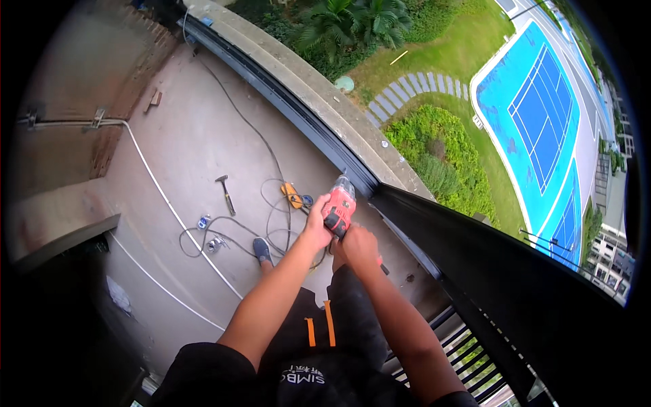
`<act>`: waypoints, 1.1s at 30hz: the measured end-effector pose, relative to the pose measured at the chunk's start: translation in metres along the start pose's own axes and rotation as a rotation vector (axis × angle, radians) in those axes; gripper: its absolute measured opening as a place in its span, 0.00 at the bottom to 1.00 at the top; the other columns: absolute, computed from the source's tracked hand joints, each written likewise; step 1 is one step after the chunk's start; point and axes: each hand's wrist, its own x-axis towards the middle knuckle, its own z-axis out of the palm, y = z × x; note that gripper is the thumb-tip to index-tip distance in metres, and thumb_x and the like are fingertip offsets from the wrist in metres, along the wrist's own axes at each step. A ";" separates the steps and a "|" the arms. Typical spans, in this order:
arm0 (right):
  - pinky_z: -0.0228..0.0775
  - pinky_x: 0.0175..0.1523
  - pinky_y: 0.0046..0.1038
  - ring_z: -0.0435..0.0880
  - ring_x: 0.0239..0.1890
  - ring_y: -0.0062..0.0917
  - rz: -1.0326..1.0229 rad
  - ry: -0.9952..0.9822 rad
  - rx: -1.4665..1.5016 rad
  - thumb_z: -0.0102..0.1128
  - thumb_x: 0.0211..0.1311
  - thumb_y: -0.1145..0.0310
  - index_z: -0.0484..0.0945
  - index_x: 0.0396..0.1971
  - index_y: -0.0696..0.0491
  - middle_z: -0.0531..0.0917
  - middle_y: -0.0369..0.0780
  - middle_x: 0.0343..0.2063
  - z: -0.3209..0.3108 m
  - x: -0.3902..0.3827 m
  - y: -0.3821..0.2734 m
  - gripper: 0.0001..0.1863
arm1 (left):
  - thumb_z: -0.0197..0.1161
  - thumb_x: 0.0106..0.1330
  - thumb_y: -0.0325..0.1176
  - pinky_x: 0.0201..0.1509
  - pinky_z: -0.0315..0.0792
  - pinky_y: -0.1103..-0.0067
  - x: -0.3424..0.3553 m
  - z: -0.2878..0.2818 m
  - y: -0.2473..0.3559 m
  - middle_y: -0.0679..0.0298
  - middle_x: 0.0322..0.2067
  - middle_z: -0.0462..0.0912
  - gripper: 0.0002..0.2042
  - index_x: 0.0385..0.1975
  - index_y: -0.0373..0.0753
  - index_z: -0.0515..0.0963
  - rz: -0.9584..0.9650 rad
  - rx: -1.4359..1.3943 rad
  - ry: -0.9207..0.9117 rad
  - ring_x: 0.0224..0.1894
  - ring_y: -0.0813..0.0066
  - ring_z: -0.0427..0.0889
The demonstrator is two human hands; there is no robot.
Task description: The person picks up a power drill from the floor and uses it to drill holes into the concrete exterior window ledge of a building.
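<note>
A red corded-looking power drill [341, 207] is held in both hands, its front end close against the dark metal frame [359, 178] along the edge. My left hand [317, 227] is wrapped round the left side of the drill's body. Behind it, my right hand [359, 245] is closed on the drill's rear handle. The drill's tip is too small to tell whether it touches the metal. On the floor to the left lie an orange-yellow device [291, 195], a hammer [227, 195] and a loosely coiled dark cable [261, 142].
A small blue-and-white round item [203, 222] and shiny metal pieces [215, 243] lie near the cable. A white pipe [163, 191] crosses the floor. Beyond the concrete ledge [298, 85] is a drop to a garden and blue court [542, 115]. A black panel [468, 244] stands right.
</note>
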 end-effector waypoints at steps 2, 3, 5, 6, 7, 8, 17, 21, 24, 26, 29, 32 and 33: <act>0.84 0.42 0.50 0.91 0.34 0.54 0.034 -0.015 -0.024 0.61 0.59 0.71 0.81 0.32 0.61 0.88 0.57 0.31 0.000 0.005 -0.019 0.08 | 0.69 0.71 0.36 0.58 0.82 0.68 -0.010 0.006 -0.013 0.55 0.54 0.86 0.22 0.61 0.33 0.78 0.297 0.232 0.214 0.51 0.66 0.87; 0.84 0.42 0.50 0.91 0.34 0.54 0.049 -0.006 -0.016 0.61 0.59 0.71 0.81 0.32 0.61 0.88 0.57 0.31 0.004 0.009 -0.023 0.08 | 0.72 0.68 0.31 0.57 0.82 0.72 -0.011 0.007 -0.016 0.56 0.54 0.86 0.22 0.61 0.33 0.79 0.441 0.403 0.296 0.51 0.69 0.87; 0.84 0.42 0.50 0.91 0.35 0.54 -0.010 0.045 -0.005 0.59 0.61 0.71 0.81 0.33 0.61 0.88 0.57 0.31 0.011 0.014 -0.028 0.08 | 0.76 0.63 0.25 0.55 0.82 0.75 0.002 0.004 -0.010 0.57 0.54 0.86 0.25 0.61 0.30 0.79 0.481 0.350 0.387 0.51 0.71 0.87; 0.84 0.42 0.49 0.91 0.36 0.53 0.014 0.041 -0.043 0.56 0.63 0.71 0.81 0.32 0.61 0.89 0.56 0.32 0.013 0.014 -0.028 0.09 | 0.76 0.63 0.26 0.55 0.82 0.75 0.004 0.006 -0.010 0.57 0.54 0.86 0.26 0.62 0.29 0.78 0.494 0.348 0.411 0.50 0.71 0.87; 0.84 0.42 0.49 0.91 0.36 0.53 0.022 0.043 -0.042 0.56 0.63 0.71 0.81 0.32 0.61 0.89 0.56 0.32 0.012 0.015 -0.033 0.09 | 0.76 0.63 0.27 0.55 0.82 0.74 0.007 0.005 -0.008 0.57 0.54 0.86 0.27 0.63 0.27 0.78 0.515 0.346 0.439 0.50 0.70 0.87; 0.85 0.43 0.48 0.91 0.36 0.53 0.037 0.036 -0.049 0.56 0.63 0.70 0.82 0.32 0.60 0.89 0.56 0.32 0.010 0.016 -0.036 0.09 | 0.76 0.63 0.27 0.53 0.82 0.73 0.009 0.005 -0.008 0.56 0.53 0.86 0.28 0.63 0.27 0.78 0.506 0.313 0.467 0.50 0.70 0.87; 0.85 0.45 0.48 0.92 0.38 0.51 0.060 -0.012 -0.133 0.57 0.64 0.67 0.85 0.32 0.59 0.90 0.55 0.34 -0.003 0.023 -0.048 0.11 | 0.72 0.64 0.25 0.50 0.83 0.71 0.027 -0.002 -0.004 0.57 0.50 0.87 0.22 0.58 0.28 0.81 0.448 0.280 0.554 0.47 0.70 0.88; 0.85 0.46 0.48 0.92 0.39 0.51 0.004 -0.015 -0.127 0.57 0.64 0.67 0.85 0.33 0.58 0.90 0.55 0.34 -0.006 0.033 -0.044 0.12 | 0.72 0.64 0.24 0.50 0.83 0.72 0.039 -0.008 0.002 0.57 0.50 0.87 0.20 0.57 0.28 0.81 0.425 0.205 0.505 0.47 0.69 0.88; 0.85 0.44 0.48 0.92 0.37 0.50 0.046 0.050 -0.134 0.58 0.63 0.66 0.85 0.32 0.57 0.90 0.54 0.32 0.013 0.043 -0.024 0.11 | 0.71 0.69 0.28 0.50 0.84 0.72 0.053 -0.001 -0.006 0.61 0.46 0.86 0.17 0.56 0.32 0.81 0.400 0.313 0.517 0.45 0.71 0.88; 0.86 0.43 0.46 0.93 0.36 0.48 0.002 0.015 -0.158 0.58 0.63 0.66 0.86 0.30 0.56 0.91 0.52 0.33 0.015 0.043 -0.032 0.11 | 0.74 0.65 0.26 0.54 0.82 0.72 0.059 -0.022 0.001 0.58 0.51 0.87 0.21 0.58 0.30 0.81 0.366 0.197 0.482 0.48 0.69 0.87; 0.86 0.41 0.43 0.94 0.36 0.44 -0.074 -0.020 -0.252 0.59 0.62 0.65 0.88 0.29 0.56 0.92 0.49 0.32 0.003 0.057 -0.032 0.12 | 0.75 0.64 0.25 0.56 0.81 0.72 0.067 -0.032 0.002 0.57 0.53 0.88 0.24 0.60 0.28 0.81 0.330 0.068 0.396 0.50 0.68 0.87; 0.85 0.38 0.42 0.93 0.33 0.44 -0.055 -0.016 -0.249 0.61 0.59 0.64 0.86 0.29 0.57 0.90 0.50 0.30 0.003 0.060 -0.024 0.11 | 0.74 0.65 0.27 0.53 0.81 0.72 0.069 -0.017 -0.006 0.59 0.51 0.88 0.21 0.57 0.27 0.82 0.350 0.086 0.467 0.48 0.70 0.86; 0.85 0.38 0.42 0.93 0.33 0.43 -0.032 -0.021 -0.253 0.61 0.59 0.65 0.87 0.28 0.57 0.91 0.49 0.30 0.002 0.063 -0.020 0.11 | 0.73 0.67 0.28 0.53 0.81 0.72 0.070 -0.009 -0.007 0.59 0.51 0.88 0.20 0.57 0.27 0.82 0.355 0.124 0.473 0.48 0.71 0.86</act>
